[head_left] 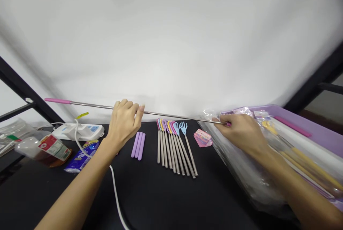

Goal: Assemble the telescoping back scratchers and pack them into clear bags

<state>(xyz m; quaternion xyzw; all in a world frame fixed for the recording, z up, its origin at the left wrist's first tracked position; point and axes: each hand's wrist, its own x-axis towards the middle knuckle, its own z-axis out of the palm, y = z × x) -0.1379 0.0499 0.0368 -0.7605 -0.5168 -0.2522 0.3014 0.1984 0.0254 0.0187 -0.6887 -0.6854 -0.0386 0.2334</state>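
A long, extended telescopic back scratcher (171, 116) stretches across the view above the table, its pink handle (57, 100) at the far left end. My left hand (126, 117) is closed around the metal rod near the middle. At the right end, my right hand (238, 127) grips the pink head, which its fingers mostly hide. Below lie several back scratchers (174, 148) in a row, with metal rods and pink, yellow, purple and blue hand-shaped heads. Left of them are three purple handle sleeves (138, 145). Small pink cards (203, 138) lie to the right.
A purple bin (288, 110) with packaged back scratchers stands at the right, with clear plastic bags (246, 173) beside it. On the left are a power strip (80, 131), a white cable (115, 190), a blue packet (83, 156) and a bottle of brown liquid (50, 149). A white wall rises behind.
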